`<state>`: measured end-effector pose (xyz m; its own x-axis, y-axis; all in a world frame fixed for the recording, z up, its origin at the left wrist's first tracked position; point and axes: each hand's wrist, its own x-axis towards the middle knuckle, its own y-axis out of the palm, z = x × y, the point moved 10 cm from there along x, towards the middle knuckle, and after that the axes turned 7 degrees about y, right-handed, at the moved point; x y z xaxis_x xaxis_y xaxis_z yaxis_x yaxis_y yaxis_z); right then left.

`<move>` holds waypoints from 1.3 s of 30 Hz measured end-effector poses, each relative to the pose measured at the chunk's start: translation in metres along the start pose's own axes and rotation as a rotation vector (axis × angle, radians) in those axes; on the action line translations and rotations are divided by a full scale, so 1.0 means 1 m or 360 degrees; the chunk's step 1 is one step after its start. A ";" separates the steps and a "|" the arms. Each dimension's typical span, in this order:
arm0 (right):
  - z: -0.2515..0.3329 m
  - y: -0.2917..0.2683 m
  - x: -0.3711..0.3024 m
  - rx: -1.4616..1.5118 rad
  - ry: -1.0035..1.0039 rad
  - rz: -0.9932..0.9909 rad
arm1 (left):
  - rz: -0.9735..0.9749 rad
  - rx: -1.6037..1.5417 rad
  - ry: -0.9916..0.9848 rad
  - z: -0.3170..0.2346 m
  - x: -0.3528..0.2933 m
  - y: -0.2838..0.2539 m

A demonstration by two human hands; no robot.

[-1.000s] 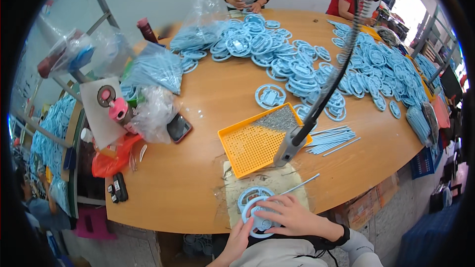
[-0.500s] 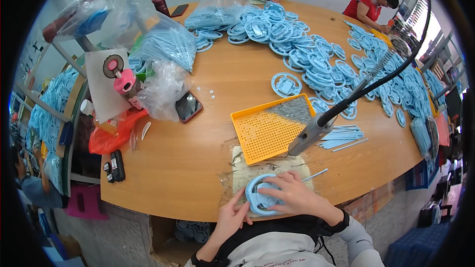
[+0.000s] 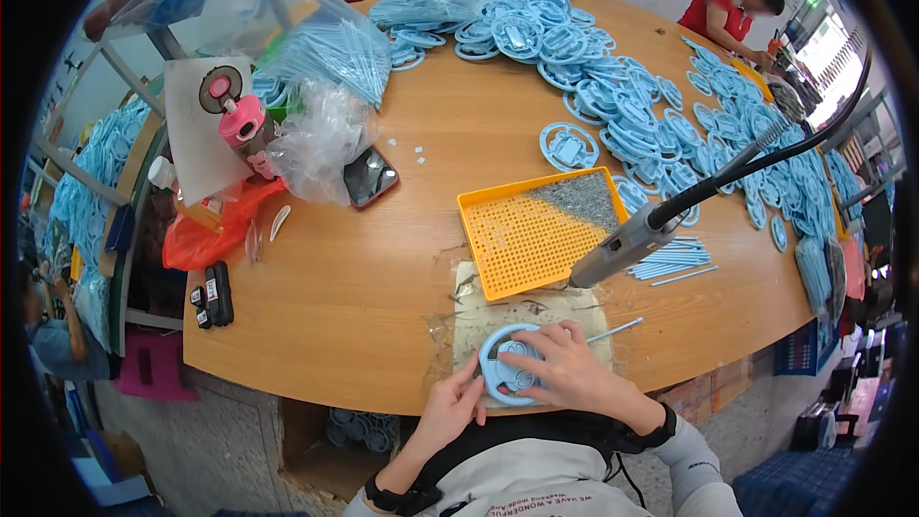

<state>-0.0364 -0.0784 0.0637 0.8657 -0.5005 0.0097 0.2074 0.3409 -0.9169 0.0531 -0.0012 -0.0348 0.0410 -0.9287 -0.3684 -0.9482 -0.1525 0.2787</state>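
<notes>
A light-blue plastic ring part [image 3: 493,385], shaped like a small steering wheel with a moulded middle, lies on a worn pale mat [image 3: 471,302] at the table's near edge. My left hand [image 3: 452,407] grips its left rim between thumb and fingers. From the right, my right hand [image 3: 571,370] holds it, its bent fingers over the middle piece and hiding part of it. A thin blue stick [image 3: 617,329] sticks out past my right hand; where its near end sits is hidden. Just beyond, a grey electric screwdriver [image 3: 613,254] hangs from a black cable beside a yellow tray [image 3: 479,273].
Small grey metal pieces [image 3: 584,199] fill the tray's far corner. Blue sticks [image 3: 678,257] lie to its right, with a large heap of blue ring parts [image 3: 627,124] behind. At left are a phone [image 3: 369,178], a pink-lidded bottle [image 3: 247,129] and plastic bags. Two people sit across the table.
The whole view has shifted slightly, with the far table moving up. Both hands stay on the ring part, and my right fingers have shifted only a little over its middle.
</notes>
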 end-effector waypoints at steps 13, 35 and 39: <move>0.004 -0.003 0.001 -0.0002 0.0036 -0.0002 | 0.0027 0.0010 -0.0004 -0.002 -0.001 0.002; 0.000 0.022 0.020 0.0140 -0.0071 0.0035 | 0.0235 -0.0210 -0.0369 0.005 0.025 0.013; 0.000 0.022 0.020 0.0145 -0.0061 0.0024 | 0.0213 -0.0313 -0.0356 0.009 0.025 0.018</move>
<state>-0.0143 -0.0815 0.0440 0.8853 -0.4648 0.0132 0.2335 0.4199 -0.8770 0.0346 -0.0244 -0.0467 -0.1709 -0.8510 -0.4966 -0.8606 -0.1166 0.4958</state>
